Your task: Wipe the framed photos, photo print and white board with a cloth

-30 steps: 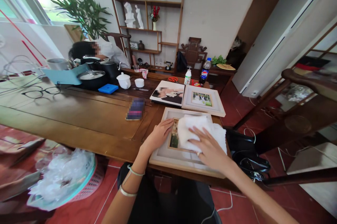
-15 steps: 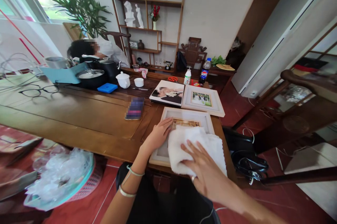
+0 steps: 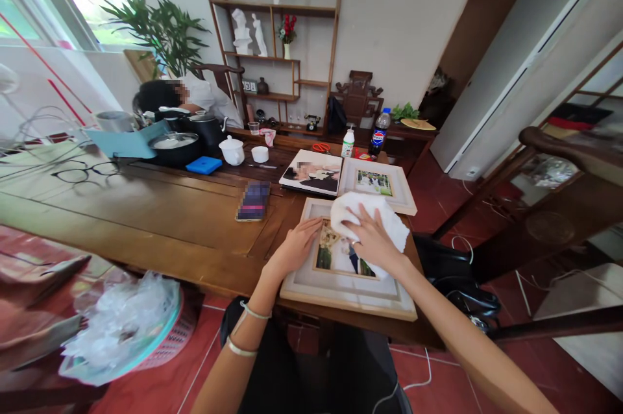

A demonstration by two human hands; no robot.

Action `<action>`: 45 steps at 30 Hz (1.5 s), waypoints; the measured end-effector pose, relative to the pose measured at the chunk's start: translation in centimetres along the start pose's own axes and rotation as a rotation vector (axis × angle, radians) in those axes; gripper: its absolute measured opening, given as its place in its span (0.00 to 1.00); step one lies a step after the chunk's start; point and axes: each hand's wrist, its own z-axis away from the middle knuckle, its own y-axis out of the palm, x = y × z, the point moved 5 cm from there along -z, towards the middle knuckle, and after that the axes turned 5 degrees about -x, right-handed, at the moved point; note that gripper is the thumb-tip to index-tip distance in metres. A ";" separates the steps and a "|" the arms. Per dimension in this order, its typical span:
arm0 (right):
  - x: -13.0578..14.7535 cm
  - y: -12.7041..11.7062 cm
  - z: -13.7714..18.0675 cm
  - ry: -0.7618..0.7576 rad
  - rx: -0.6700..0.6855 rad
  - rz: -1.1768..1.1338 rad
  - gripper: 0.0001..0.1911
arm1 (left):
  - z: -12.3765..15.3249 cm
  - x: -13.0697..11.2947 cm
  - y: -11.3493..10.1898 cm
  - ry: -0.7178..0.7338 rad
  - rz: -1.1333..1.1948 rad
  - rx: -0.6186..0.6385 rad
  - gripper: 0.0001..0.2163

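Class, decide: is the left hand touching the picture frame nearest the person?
Touching. The head view shows the left hand lying flat on the picture frame, fingers on its left border.

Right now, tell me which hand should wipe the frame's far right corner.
Probably the right hand: it already presses the white cloth there, while the left hand lies flat on the photo frame's left edge.
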 end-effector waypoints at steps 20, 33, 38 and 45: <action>2.1 -5.3 8.5 -0.214 0.243 -0.199 0.25 | -0.1 -0.4 0.1 -0.009 -0.084 0.008 0.20; -1.5 -1.2 4.3 -0.032 0.036 0.072 0.27 | -0.1 -0.4 0.3 0.016 -0.134 0.029 0.20; 4.8 -4.2 9.4 -0.159 0.255 -0.204 0.28 | -0.1 -0.4 0.3 -0.010 -0.147 0.042 0.20; 3.0 -3.3 8.7 -0.148 0.161 -0.192 0.27 | -0.2 -0.3 0.4 -0.011 -0.132 0.048 0.19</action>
